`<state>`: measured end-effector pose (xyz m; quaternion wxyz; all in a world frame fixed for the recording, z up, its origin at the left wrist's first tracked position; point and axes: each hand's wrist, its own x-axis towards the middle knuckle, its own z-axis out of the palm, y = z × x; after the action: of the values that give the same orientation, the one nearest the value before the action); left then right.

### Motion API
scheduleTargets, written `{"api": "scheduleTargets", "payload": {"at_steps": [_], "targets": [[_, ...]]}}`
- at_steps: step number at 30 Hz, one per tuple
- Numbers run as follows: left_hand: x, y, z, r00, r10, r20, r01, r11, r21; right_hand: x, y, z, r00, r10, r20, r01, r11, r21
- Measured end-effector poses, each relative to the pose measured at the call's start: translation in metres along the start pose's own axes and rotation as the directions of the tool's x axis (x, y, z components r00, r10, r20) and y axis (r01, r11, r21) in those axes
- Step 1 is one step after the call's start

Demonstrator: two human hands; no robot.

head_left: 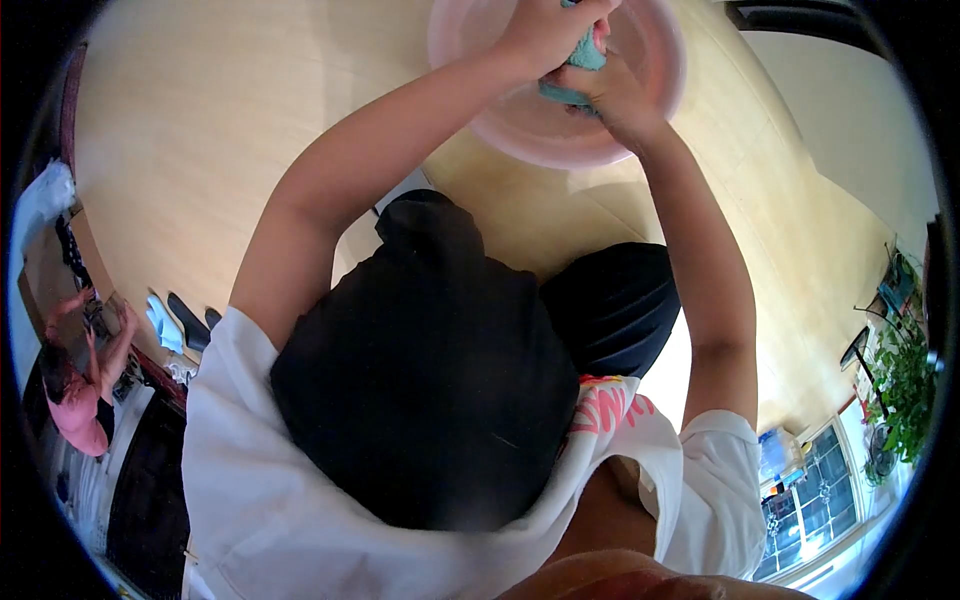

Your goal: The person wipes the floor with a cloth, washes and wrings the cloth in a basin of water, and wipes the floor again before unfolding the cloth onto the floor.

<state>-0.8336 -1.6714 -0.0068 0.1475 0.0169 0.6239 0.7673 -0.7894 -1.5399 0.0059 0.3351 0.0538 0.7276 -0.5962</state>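
Observation:
My left hand (pixel 548 38) is closed around the upper part of a teal cloth (pixel 586 54), its fingers partly cut off by the top of the view. Just below it and to the right, my right hand (pixel 618 98) grips the same cloth lower down. The cloth is bunched and looks twisted between the two hands, and a loose end hangs under my right hand. Both hands are over a round pink basin (pixel 655 100), whose top edge lies outside the view. The basin appears to hold water.
The basin stands on a beige tiled floor (pixel 200 120), in front of my knees in black trousers (pixel 615 300). Far left, a person in a pink top (pixel 82 418) is near some shoes (pixel 180 322). A green plant (pixel 900 370) and a window (pixel 825 490) are at right.

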Motion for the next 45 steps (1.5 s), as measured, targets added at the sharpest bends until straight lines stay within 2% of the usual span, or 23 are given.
{"api": "scheduleTargets", "payload": {"at_steps": [3, 6, 7, 10, 12, 13, 14, 15, 16, 18, 22, 26, 28, 31, 34, 36, 38, 42, 45], "targets": [[-0.003, 0.007, 0.002, 0.999, 0.025, -0.026, -0.026, 0.999, -0.038, -0.004, -0.009, -0.003, 0.983, 0.021, 0.184, -0.088, 0.927, 0.364], [-0.007, 0.017, 0.003, 0.998, 0.061, -0.02, -0.06, 0.998, 0.031, -0.004, -0.012, -0.002, 0.98, 0.05, 0.191, -0.137, 0.869, 0.475], [-0.008, 0.018, 0.002, 0.997, 0.074, -0.012, -0.073, 0.995, 0.063, -0.003, -0.01, -0.005, 0.972, 0.071, 0.223, -0.162, 0.891, 0.424], [-0.011, 0.028, -0.004, 0.92, 0.343, 0.191, -0.388, 0.868, 0.308, 0.003, -0.005, -0.016, 0.948, 0.143, 0.284, -0.228, 0.928, 0.294], [-0.011, 0.036, -0.017, 0.928, 0.163, 0.335, -0.223, 0.964, 0.148, 0.002, -0.003, -0.02, 0.938, 0.194, 0.286, -0.269, 0.929, 0.253], [-0.012, 0.037, -0.023, 0.907, 0.077, 0.414, -0.12, 0.99, 0.078, -0.005, -0.01, -0.017, 0.958, 0.151, 0.246, -0.219, 0.935, 0.28], [-0.011, 0.036, -0.031, 0.879, 0.049, 0.475, -0.037, 0.999, -0.036, -0.014, -0.021, -0.011, 0.974, 0.106, 0.2, -0.165, 0.938, 0.305], [-0.01, 0.038, -0.035, 0.853, 0.024, 0.521, 0.014, 0.998, -0.069, -0.019, -0.03, -0.005, 0.987, 0.059, 0.149, -0.106, 0.939, 0.327], [-0.01, 0.039, -0.037, 0.843, 0.006, 0.539, 0.038, 0.997, -0.07, -0.016, -0.032, -0.002, 0.979, 0.066, 0.192, -0.132, 0.927, 0.351], [-0.009, 0.042, -0.038, 0.838, -0.018, 0.545, 0.055, 0.997, -0.053, -0.012, -0.032, 0.0, 0.957, 0.085, 0.276, -0.193, 0.9, 0.392], [-0.012, 0.045, -0.042, 0.856, -0.019, 0.516, 0.035, 0.999, -0.022, -0.016, -0.035, 0.012, 0.981, 0.0, 0.192, -0.073, 0.924, 0.376], [-0.015, 0.053, -0.044, 0.886, -0.009, 0.463, 0.02, 1.0, -0.019, -0.009, -0.037, 0.023, 0.995, -0.005, 0.102, -0.032, 0.933, 0.359], [-0.023, 0.048, -0.035, 0.91, -0.003, 0.414, 0.008, 1.0, -0.01, -0.026, -0.03, 0.021, 0.984, -0.085, 0.157, -0.013, 0.845, 0.535], [-0.026, 0.047, -0.027, 0.934, -0.076, 0.348, 0.072, 0.997, 0.023, -0.022, -0.01, 0.029, 0.985, -0.152, 0.08, 0.088, 0.845, 0.527], [-0.024, 0.048, -0.022, 0.928, -0.148, 0.341, 0.15, 0.988, 0.019, -0.018, -0.004, 0.036, 0.977, -0.172, -0.128, 0.205, 0.925, 0.319], [-0.018, 0.04, -0.032, 0.912, -0.184, 0.368, 0.188, 0.982, 0.024, -0.013, -0.001, 0.039, 0.971, -0.149, -0.189, 0.178, 0.972, 0.15], [-0.016, 0.031, -0.03, 0.933, -0.196, 0.302, 0.187, 0.981, 0.058, -0.008, 0.003, 0.04, 0.981, -0.04, -0.188, 0.034, 0.999, -0.034], [-0.016, 0.029, -0.021, 0.954, -0.224, 0.201, 0.196, 0.969, 0.151, -0.01, 0.004, 0.045, 0.968, -0.099, -0.23, 0.074, 0.991, -0.114], [-0.013, 0.024, -0.025, 0.961, -0.17, 0.216, 0.149, 0.983, 0.11, -0.001, 0.011, 0.056, 0.955, -0.12, -0.272, 0.085, 0.987, -0.137]]}}
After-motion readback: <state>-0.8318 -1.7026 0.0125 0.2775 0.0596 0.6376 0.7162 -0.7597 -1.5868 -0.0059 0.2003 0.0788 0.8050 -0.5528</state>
